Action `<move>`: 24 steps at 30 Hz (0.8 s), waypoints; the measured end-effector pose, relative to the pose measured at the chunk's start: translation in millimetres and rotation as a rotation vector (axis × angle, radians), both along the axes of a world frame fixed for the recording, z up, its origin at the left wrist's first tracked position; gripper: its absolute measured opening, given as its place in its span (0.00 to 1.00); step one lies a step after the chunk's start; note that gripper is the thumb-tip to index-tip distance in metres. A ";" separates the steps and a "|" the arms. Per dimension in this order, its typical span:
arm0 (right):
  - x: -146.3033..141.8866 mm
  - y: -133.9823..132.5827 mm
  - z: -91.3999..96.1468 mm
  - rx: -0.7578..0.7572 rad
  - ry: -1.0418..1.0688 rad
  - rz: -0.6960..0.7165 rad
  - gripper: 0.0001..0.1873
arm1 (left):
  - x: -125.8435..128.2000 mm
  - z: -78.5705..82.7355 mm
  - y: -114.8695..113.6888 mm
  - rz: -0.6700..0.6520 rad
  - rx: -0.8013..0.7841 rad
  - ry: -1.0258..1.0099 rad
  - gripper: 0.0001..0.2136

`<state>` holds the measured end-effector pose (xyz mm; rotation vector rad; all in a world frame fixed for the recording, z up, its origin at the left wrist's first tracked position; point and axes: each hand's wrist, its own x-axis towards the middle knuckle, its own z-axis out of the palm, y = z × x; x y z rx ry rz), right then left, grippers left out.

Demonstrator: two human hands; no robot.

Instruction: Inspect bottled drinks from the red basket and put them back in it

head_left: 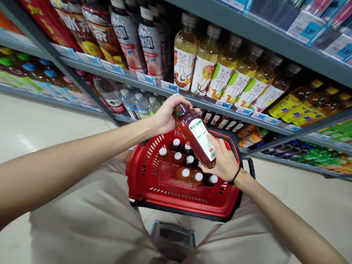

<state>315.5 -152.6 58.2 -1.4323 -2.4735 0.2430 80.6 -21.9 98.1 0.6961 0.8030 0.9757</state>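
Both hands hold one bottle of reddish-brown drink [192,134] with a white and green label, tilted above a red shopping basket [178,200]. My left hand [172,113] is closed round its neck and cap end, which the fingers partly hide. My right hand [224,159] grips the bottle near its base, thumb along the label side; a black band circles that wrist. Below, several white-capped bottles [185,173] stand upright in the basket, some with dark drink and some with amber. The held bottle hides part of them.
A grey shelf edge [192,97] with price tags runs across in front. On it stand pale yellow tea bottles [184,55] and peach-labelled bottles [150,46]. Lower shelves hold water bottles [128,102] and soft drinks [305,156]. Below the basket, a dark stool-like object [173,236] shows between the knees.
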 end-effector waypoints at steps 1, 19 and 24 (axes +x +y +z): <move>0.1 0.1 -0.2 0.001 0.001 0.002 0.72 | 0.1 0.4 -0.2 0.005 0.000 -0.002 0.06; -0.2 0.5 -0.1 -0.040 -0.011 -0.005 0.69 | 0.2 -0.2 0.4 0.026 0.004 -0.004 0.05; -0.5 0.3 -0.2 -0.030 -0.015 -0.006 0.70 | -0.1 -0.4 0.3 0.017 -0.005 0.007 0.05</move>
